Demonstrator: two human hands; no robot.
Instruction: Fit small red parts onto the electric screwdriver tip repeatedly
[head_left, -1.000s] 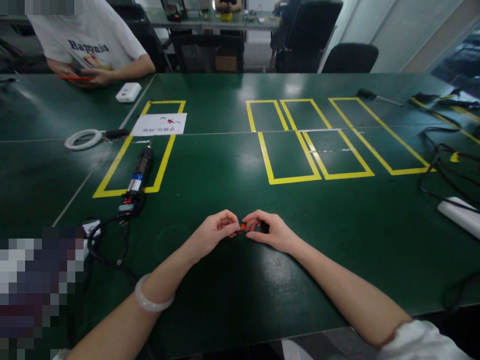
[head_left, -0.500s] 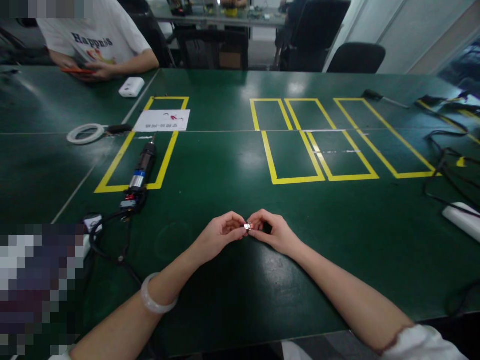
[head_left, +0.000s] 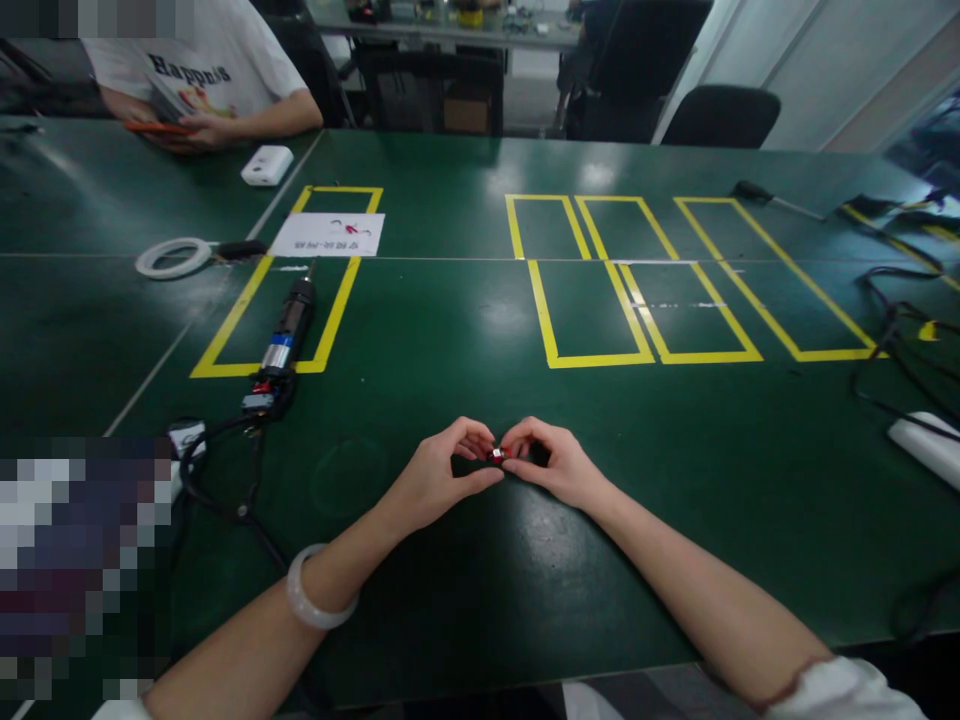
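A small shiny red-and-silver piece (head_left: 496, 455) sits between my two hands over the near middle of the green table (head_left: 420, 320). My right hand (head_left: 559, 462) pinches its right side with thumb and fingertips. Close on the left is my left hand (head_left: 442, 470), its thumb lowered away from the curled fingers, leaving a gap. Those left fingertips are right beside the piece; whether they touch it I cannot tell. The piece is too small to name.
An electric screwdriver (head_left: 281, 345) with a black cable lies at left, across a yellow-taped rectangle. Nearby are a paper card (head_left: 328, 235) and a white ring-shaped coil (head_left: 174, 258). Far right are a screwdriver (head_left: 776, 200) and black cables (head_left: 889, 320). Another person (head_left: 202, 90) sits opposite.
My left thumb has dropped away from the piece, and the left grip has opened. The piece shows more red now. My right hand keeps its pinch.
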